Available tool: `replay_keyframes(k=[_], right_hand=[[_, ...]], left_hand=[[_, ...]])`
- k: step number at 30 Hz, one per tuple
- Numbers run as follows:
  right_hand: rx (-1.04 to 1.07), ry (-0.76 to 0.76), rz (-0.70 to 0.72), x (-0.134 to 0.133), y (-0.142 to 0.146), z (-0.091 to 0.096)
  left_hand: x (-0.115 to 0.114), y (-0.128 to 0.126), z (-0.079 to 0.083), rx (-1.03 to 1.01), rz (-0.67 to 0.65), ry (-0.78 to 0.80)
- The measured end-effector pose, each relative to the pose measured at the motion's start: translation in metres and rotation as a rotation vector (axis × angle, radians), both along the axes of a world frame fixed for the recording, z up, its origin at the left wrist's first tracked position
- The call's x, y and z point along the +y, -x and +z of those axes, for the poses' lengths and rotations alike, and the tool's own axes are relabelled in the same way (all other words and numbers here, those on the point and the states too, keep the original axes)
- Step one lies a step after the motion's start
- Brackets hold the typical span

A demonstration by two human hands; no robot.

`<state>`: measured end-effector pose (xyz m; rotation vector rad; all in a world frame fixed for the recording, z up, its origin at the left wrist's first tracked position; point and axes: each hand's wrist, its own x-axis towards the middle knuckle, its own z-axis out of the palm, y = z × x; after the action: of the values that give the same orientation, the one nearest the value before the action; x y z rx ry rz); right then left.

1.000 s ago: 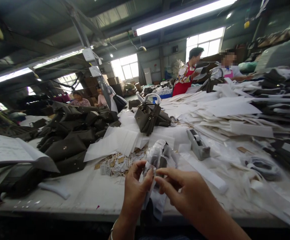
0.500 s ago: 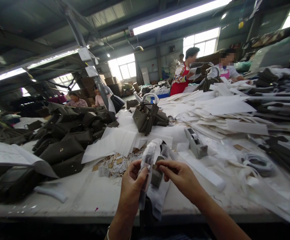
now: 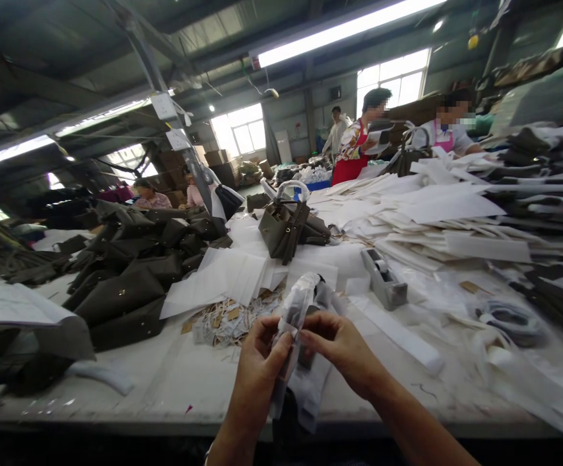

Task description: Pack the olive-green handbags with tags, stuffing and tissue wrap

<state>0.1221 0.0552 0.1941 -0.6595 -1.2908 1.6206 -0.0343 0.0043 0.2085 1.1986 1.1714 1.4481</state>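
In front of me at the table edge stands a looped bag handle [image 3: 305, 285], wrapped in whitish translucent film with dark material showing through. My left hand [image 3: 262, 353] is closed on the loop's left side, thumb pressed on a small pale piece of the wrap. At the same height, my right hand [image 3: 340, 346] pinches the wrap from the right, thumb and forefinger together. The fingers partly cover what lies between them. Dark material hangs below the loop near the table edge.
A dark handbag [image 3: 281, 230] with a wrapped handle stands beyond my hands. A tape dispenser [image 3: 386, 285] is at the right, near white foam sheets [image 3: 437, 200]. Strung tags [image 3: 230, 320] lie left of my hands, beside piled dark bags [image 3: 121, 291]. Several people work farther back.
My right hand has moved left and inward, its fingers now closing on the wrap beside my left thumb. The left hand keeps its hold. A person in the background has come into fuller view.
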Motion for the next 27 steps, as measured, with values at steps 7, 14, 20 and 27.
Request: replay_keyframes(k=[7, 14, 20, 27], right_hand=[[-0.048, 0.0, -0.117, -0.008, 0.003, 0.003], [-0.05, -0.028, -0.136, -0.013, 0.007, 0.002], [-0.007, 0.026, -0.109, -0.012, 0.008, -0.002], [0.008, 0.024, -0.101, -0.012, 0.005, 0.0]], left_hand=[[-0.001, -0.007, 0.002, 0.013, 0.046, 0.0], [0.0, -0.009, -0.005, 0.098, 0.105, -0.037], [0.002, -0.013, -0.016, 0.152, 0.21, -0.071], [-0.001, -0.009, -0.015, 0.099, 0.098, -0.091]])
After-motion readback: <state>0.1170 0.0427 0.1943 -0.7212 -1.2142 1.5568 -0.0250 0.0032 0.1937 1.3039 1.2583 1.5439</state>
